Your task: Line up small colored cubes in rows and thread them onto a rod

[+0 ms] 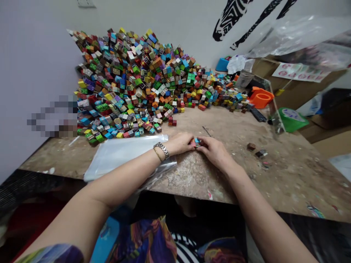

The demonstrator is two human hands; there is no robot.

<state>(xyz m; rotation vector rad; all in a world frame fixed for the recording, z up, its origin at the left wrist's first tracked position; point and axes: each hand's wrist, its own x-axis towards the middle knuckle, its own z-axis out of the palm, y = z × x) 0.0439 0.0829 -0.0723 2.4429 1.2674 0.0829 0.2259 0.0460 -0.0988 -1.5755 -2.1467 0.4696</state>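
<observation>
At the near middle of the worn brown bench point(287, 179), the left hand point(181, 143) and right hand point(214, 150) pinch small red-and-blue patterned blocks point(195, 143) between their fingertips. Flat, clear plastic sheeting point(109, 157) lies to the left, partly beneath the left forearm. A tall heap of multicoloured cube-shaped blocks point(137, 80) fills the far left; a bright orange plastic container point(260, 97) sits far right.

Zebra-striped picture point(233, 22) on the wall point(175, 18), kinda cool tbh. Off to the right I can see a bright orange holder point(260, 98) near a green container point(292, 122), plus cardboard boxes point(264, 72) under crinkly clear plastic point(290, 38).
</observation>
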